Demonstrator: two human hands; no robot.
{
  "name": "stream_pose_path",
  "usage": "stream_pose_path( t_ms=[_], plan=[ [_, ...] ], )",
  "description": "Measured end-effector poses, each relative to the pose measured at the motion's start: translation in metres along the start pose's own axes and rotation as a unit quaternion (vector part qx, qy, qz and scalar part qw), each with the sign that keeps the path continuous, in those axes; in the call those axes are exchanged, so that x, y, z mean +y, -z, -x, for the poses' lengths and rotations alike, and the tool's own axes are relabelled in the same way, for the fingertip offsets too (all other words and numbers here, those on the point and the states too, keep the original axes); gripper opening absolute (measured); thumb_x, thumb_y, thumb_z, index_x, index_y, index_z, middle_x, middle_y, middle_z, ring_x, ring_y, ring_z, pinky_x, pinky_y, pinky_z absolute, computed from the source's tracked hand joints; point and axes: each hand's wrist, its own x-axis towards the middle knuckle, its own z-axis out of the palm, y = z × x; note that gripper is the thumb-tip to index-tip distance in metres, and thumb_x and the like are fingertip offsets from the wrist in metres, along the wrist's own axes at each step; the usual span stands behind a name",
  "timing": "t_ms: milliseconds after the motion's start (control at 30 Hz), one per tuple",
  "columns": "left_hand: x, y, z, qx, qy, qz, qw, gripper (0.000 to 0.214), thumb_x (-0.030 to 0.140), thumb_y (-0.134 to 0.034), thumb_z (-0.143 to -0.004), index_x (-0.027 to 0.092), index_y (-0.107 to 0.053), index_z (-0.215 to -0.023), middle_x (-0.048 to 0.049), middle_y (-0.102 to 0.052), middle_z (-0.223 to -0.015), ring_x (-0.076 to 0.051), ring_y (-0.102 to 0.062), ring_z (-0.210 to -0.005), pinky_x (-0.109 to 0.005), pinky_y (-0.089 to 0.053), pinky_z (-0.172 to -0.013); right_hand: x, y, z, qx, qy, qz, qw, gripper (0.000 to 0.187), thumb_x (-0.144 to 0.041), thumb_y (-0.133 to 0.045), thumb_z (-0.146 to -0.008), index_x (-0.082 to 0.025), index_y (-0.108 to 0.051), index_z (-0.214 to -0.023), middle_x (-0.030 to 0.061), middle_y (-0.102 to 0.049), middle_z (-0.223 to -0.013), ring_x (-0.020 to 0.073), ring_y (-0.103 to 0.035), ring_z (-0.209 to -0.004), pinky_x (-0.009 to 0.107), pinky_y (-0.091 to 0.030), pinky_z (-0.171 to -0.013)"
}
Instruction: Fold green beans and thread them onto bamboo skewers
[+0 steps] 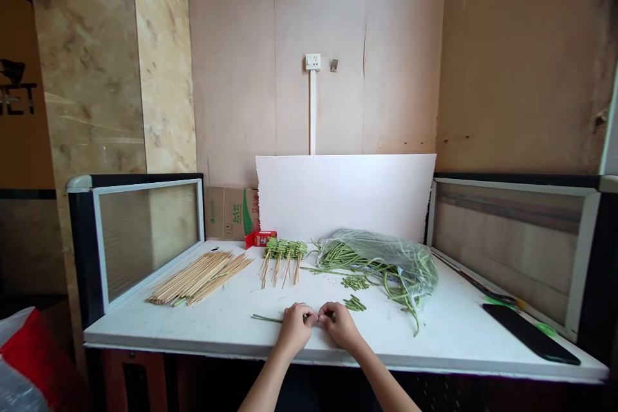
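Our forearms (381, 376) reach over the near edge of the white table (217, 328), where a long green bean (266, 318) pokes out leftward from our left hand (295, 328). That hand is closed around it; our right hand (340, 325) has its fingertips bunched right beside the left's, but we cannot tell whether they pinch the bean too. Just beyond our right hand lie cut bean pieces (355, 303), with a second small pile (355, 282) behind them. Farther right, we see a clear plastic bag (410, 257) with long beans (340, 257) spilling out. Straight back and slightly left are loaded skewers (286, 250), and left of those, bare sticks (200, 275). Off to our right lies a black phone (530, 333).
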Motion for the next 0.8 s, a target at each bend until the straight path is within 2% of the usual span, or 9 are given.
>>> stream_pose_path(
  t_ms=[200,333,433,533,600,667,733,800],
  plan=[
    [-0.009,-0.001,-0.005,-0.043,0.017,0.041,0.998,0.023,0.030,-0.063,-0.084,0.018,-0.081,-0.075,-0.0084,-0.079,-0.083,-0.025,-0.070,-0.082,-0.034,-0.050,-0.079,0.001,0.001,-0.002,-0.037,-0.001,-0.038,0.999,0.021,-0.019,-0.054,-0.064,-0.018,-0.074,-0.072,0.0067,-0.076,-0.077,0.0217,-0.065,-0.076,0.030,-0.048,-0.076],
    [-0.011,-0.002,-0.006,-0.061,0.017,0.068,0.996,0.026,0.031,-0.062,-0.082,0.017,-0.080,-0.071,-0.0078,-0.078,-0.074,-0.023,-0.070,-0.075,-0.033,-0.051,-0.075,0.000,0.011,-0.002,-0.043,0.011,-0.066,0.997,0.018,-0.026,-0.057,-0.070,-0.018,-0.073,-0.071,0.0067,-0.076,-0.076,0.0214,-0.066,-0.075,0.030,-0.049,-0.076],
    [-0.011,-0.003,-0.007,-0.048,0.025,0.076,0.996,0.027,0.034,-0.061,-0.083,0.016,-0.080,-0.074,-0.0092,-0.078,-0.075,-0.024,-0.071,-0.076,-0.033,-0.051,-0.074,0.003,0.017,-0.001,-0.014,0.009,-0.077,0.997,0.024,-0.038,-0.066,-0.076,-0.017,-0.076,-0.075,0.0096,-0.077,-0.078,0.0236,-0.068,-0.075,0.032,-0.049,-0.074],
    [-0.011,-0.005,-0.008,-0.029,0.031,0.078,0.996,0.033,0.041,-0.061,-0.086,0.015,-0.079,-0.079,-0.0104,-0.078,-0.078,-0.025,-0.071,-0.079,-0.034,-0.052,-0.076,0.010,0.018,-0.002,0.047,-0.010,-0.070,0.996,0.036,-0.050,-0.071,-0.080,-0.016,-0.083,-0.083,0.0144,-0.080,-0.087,0.0284,-0.071,-0.080,0.036,-0.051,-0.077],
    [-0.010,-0.005,-0.008,-0.027,0.030,0.079,0.996,0.034,0.044,-0.062,-0.086,0.016,-0.079,-0.079,-0.0102,-0.078,-0.078,-0.025,-0.071,-0.078,-0.034,-0.052,-0.077,0.014,0.020,-0.001,0.095,-0.017,-0.028,0.995,0.036,-0.046,-0.067,-0.086,-0.016,-0.085,-0.093,0.0158,-0.081,-0.094,0.0302,-0.071,-0.086,0.039,-0.052,-0.081],
    [-0.010,-0.005,-0.007,-0.029,0.030,0.077,0.996,0.032,0.043,-0.063,-0.085,0.016,-0.079,-0.078,-0.0100,-0.079,-0.079,-0.025,-0.071,-0.079,-0.034,-0.052,-0.078,0.017,0.025,0.000,0.133,-0.009,0.048,0.990,0.032,-0.032,-0.060,-0.090,-0.016,-0.086,-0.100,0.0154,-0.080,-0.096,0.0309,-0.070,-0.091,0.040,-0.051,-0.086],
    [-0.012,-0.005,-0.007,-0.029,0.033,0.074,0.996,0.030,0.042,-0.064,-0.084,0.017,-0.080,-0.080,-0.0101,-0.080,-0.082,-0.025,-0.072,-0.081,-0.035,-0.053,-0.080,0.018,0.033,0.004,0.140,0.013,0.136,0.981,0.033,-0.021,-0.057,-0.090,-0.017,-0.086,-0.104,0.0140,-0.079,-0.097,0.0312,-0.067,-0.096,0.040,-0.049,-0.089],
    [-0.014,-0.006,-0.008,-0.028,0.039,0.071,0.996,0.029,0.041,-0.065,-0.084,0.017,-0.081,-0.082,-0.0101,-0.080,-0.084,-0.026,-0.073,-0.084,-0.035,-0.053,-0.082,0.017,0.043,0.010,0.128,0.036,0.206,0.969,0.031,-0.017,-0.058,-0.090,-0.020,-0.086,-0.103,0.0125,-0.079,-0.098,0.0315,-0.065,-0.101,0.039,-0.047,-0.090]
  ],
)
